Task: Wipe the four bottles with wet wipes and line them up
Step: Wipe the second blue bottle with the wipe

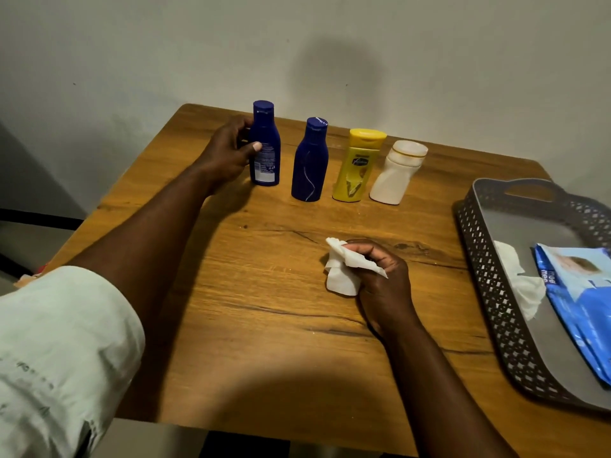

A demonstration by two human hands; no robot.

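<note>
Four bottles stand upright in a row near the far edge of the tabletop (264, 292): tall blue bottle (265, 143) at the left end, then a second blue bottle (310, 160), a yellow bottle (358, 165), and a white bottle (398, 171) at the right end. Small gaps between them, none touching; the row slants a little nearer toward the right. Wall (297, 44) close behind the row, with little room back there. Right of the bottles, well apart, a dark perforated tray (479, 259) sits at the tabletop's right edge and runs out of view; in it lie a crumpled used wipe (519, 279) and, touching it, a blue wipes pack (582, 309). Bare wood between the row and the near edge gives wide room in the middle. Left hand (228, 153) curls round the tall blue bottle from its left side, thumb across the label, fingers behind; the bottle's base looks down on the tabletop, though I cannot tell for certain. Right hand (380, 276) rests mid-tabletop, nearer than the row, fingers closed on a bunched white wipe (344, 269) that sticks out to the hand's left. Pale rolled sleeve (59, 342) on the left arm, low at the left.
</note>
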